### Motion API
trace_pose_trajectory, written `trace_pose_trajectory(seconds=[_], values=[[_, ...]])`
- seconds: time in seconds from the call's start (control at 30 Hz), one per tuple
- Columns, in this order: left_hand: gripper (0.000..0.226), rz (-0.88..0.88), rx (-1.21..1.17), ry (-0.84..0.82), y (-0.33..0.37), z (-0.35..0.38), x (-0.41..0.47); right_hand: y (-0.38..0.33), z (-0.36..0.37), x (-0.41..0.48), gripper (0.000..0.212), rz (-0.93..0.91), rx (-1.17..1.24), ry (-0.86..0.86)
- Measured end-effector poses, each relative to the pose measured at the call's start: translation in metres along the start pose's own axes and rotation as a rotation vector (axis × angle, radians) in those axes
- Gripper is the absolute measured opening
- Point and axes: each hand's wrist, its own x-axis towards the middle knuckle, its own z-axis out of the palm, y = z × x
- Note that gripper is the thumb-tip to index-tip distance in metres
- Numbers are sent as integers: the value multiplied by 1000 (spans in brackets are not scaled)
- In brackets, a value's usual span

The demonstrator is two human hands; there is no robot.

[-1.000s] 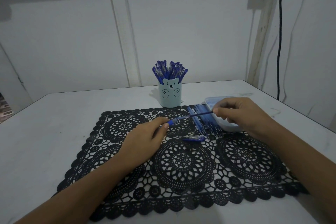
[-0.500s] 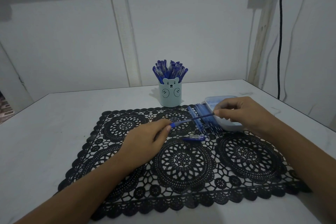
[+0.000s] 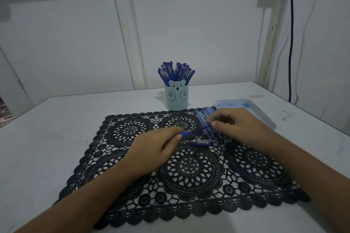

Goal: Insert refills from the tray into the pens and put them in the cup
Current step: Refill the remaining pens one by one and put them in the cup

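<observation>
My left hand [image 3: 151, 149] grips the blue end of a pen barrel [image 3: 195, 131] above the black lace mat [image 3: 189, 168]. My right hand [image 3: 238, 126] pinches the other end of that pen, where a thin refill enters it. A pen cap [image 3: 201, 143] lies on the mat just below the pen. Behind my right hand several loose blue pen barrels [image 3: 205, 117] lie in a row. The pale tray [image 3: 265, 117] sits to their right, its inside partly hidden. A light blue bear cup [image 3: 176, 98] full of blue pens stands behind the mat.
The white table [image 3: 56, 138] runs to a wall behind the cup and an edge at the right. A black cable [image 3: 290, 43] hangs down the right wall.
My right hand has moved left toward my left hand, and the visible length of pen and refill between them has shortened. The left hand stayed almost in place.
</observation>
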Motion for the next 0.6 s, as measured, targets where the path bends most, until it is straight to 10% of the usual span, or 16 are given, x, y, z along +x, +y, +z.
trace_pose_trajectory(seconds=[0.47,0.6], values=[[38,-80,-48,55,-3,2,3,-4,27,-5,7,-60,-9,119],[30,-181,-110,114,-7,2,4,-6,30,-9,24,-182,-296,-127]])
